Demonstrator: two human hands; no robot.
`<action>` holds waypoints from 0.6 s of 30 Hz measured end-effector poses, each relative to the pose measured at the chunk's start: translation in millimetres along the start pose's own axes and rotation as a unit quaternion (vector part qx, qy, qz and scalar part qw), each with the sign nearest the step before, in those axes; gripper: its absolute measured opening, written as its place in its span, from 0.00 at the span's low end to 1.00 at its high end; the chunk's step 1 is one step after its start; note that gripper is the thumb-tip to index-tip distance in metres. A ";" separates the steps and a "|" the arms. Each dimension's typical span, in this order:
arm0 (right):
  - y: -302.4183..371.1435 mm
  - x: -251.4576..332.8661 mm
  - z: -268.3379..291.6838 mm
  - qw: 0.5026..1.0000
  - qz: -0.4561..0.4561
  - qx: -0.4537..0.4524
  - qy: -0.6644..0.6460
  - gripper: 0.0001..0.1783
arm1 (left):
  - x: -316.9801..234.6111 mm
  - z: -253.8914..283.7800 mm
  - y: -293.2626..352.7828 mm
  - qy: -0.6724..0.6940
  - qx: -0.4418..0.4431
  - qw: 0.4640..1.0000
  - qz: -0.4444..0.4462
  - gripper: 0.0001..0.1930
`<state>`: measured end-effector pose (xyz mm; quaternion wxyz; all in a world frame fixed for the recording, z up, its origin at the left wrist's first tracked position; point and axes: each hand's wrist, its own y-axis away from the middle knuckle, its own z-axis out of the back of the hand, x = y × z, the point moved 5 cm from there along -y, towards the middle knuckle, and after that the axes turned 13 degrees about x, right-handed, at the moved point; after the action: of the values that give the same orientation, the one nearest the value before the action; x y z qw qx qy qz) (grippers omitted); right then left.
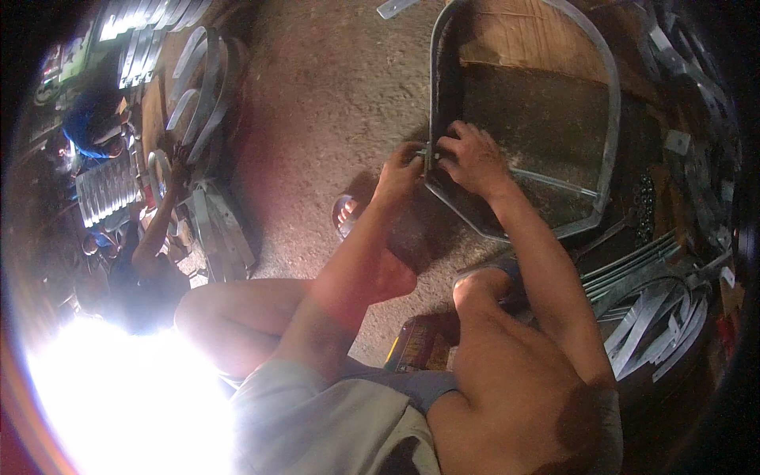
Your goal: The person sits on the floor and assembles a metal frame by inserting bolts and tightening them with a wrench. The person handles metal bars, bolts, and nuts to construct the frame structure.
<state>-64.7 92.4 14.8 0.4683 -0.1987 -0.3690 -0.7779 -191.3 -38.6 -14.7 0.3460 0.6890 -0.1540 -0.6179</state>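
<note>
A large grey metal frame (pixel 612 95), rounded at the far end and angled at the near end, stands in front of me to the right. My left hand (pixel 400 172) is closed in a pinch just outside its left bar. A small bolt-like piece (pixel 428 153) shows between the hands at that bar; its exact kind is too small to tell. From the inner side, my right hand (pixel 477 161) has its fingers curled against the same bar. A thin metal rod (pixel 554 182) crosses the frame's near part.
Bent metal strips (pixel 659 324) and long rods (pixel 633 265) lie at the right. More curved strips (pixel 207 95) are heaped at the left, where another person's arm (pixel 158 222) reaches in. Cardboard (pixel 530 36) lies by the frame's far end. Bright glare covers the lower left.
</note>
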 end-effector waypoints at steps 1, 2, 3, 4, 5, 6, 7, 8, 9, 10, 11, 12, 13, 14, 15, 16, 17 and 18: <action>-0.8 -2.2 0.6 1.000 -0.002 0.004 -0.009 0.20 | -2.1 -1.5 1.8 0.012 -0.005 1.000 0.007 0.18; 0.6 -5.2 -0.7 1.000 0.001 -0.009 -0.007 0.20 | -3.9 -5.2 3.0 0.025 -0.008 1.000 0.015 0.19; 1.4 -7.1 -2.8 1.000 0.001 -0.022 -0.005 0.21 | 0.5 -4.0 0.3 0.004 -0.001 1.000 0.023 0.19; 2.8 -9.1 -3.8 0.999 0.001 -0.036 -0.003 0.21 | 6.3 1.6 -2.9 -0.018 0.008 0.999 0.031 0.20; 1.9 -5.2 -4.0 1.000 0.006 -0.022 -0.001 0.22 | 10.2 7.3 -6.3 -0.039 0.019 0.998 0.039 0.21; 4.6 -7.4 -4.0 1.000 -0.007 -0.006 0.010 0.23 | 5.9 3.7 -7.1 -0.053 0.008 0.997 0.062 0.21; 5.5 -9.6 -6.0 1.000 -0.012 -0.007 0.009 0.23 | 1.4 0.1 -3.4 -0.065 0.002 0.994 0.085 0.22; 3.0 -7.8 -10.4 1.000 -0.010 -0.005 0.005 0.23 | 5.9 4.2 -3.7 -0.047 0.015 0.997 0.062 0.23; -1.1 -1.7 -14.6 1.000 -0.010 0.008 -0.013 0.23 | 11.7 14.6 -1.3 -0.030 0.017 0.999 0.041 0.23; -2.8 0.2 -11.8 0.999 -0.015 0.016 -0.029 0.24 | 9.0 20.8 -0.4 -0.076 0.013 0.996 0.041 0.23; -0.5 0.8 -8.0 1.000 -0.007 0.002 -0.028 0.22 | 5.9 22.6 -0.8 -0.122 0.009 0.992 0.040 0.22; 1.5 2.0 -4.0 1.000 0.003 -0.012 -0.028 0.20 | -7.0 19.0 -3.8 -0.234 0.005 0.972 0.011 0.22; 5.2 -0.9 -2.2 0.999 -0.010 -0.004 -0.035 0.20 | -19.1 13.8 -6.4 -0.341 -0.002 0.940 -0.022 0.21; 6.3 -0.5 1.3 0.999 -0.018 0.002 -0.043 0.20 | -30.3 10.1 -7.7 -0.445 -0.013 0.894 -0.058 0.20; 7.0 -0.4 2.4 0.998 -0.024 0.009 -0.050 0.20 | -30.4 7.5 -8.8 -0.432 -0.004 0.899 -0.066 0.20; 7.0 -0.9 1.0 0.998 -0.034 0.014 -0.058 0.20 | -30.0 4.6 -7.8 -0.419 0.005 0.905 -0.074 0.19; 3.5 1.3 1.3 0.997 -0.038 0.017 -0.066 0.19 | -34.1 6.6 -6.0 -0.408 0.008 0.909 -0.081 0.18; 2.5 -0.6 0.0 0.996 -0.048 0.019 -0.071 0.18 | -33.7 6.6 -8.4 -0.415 0.004 0.905 -0.093 0.18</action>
<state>-62.2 92.0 15.4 0.4061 -0.2268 -0.4251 -0.7765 -205.8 -12.9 4.9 0.1894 0.3830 -0.2213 -0.8766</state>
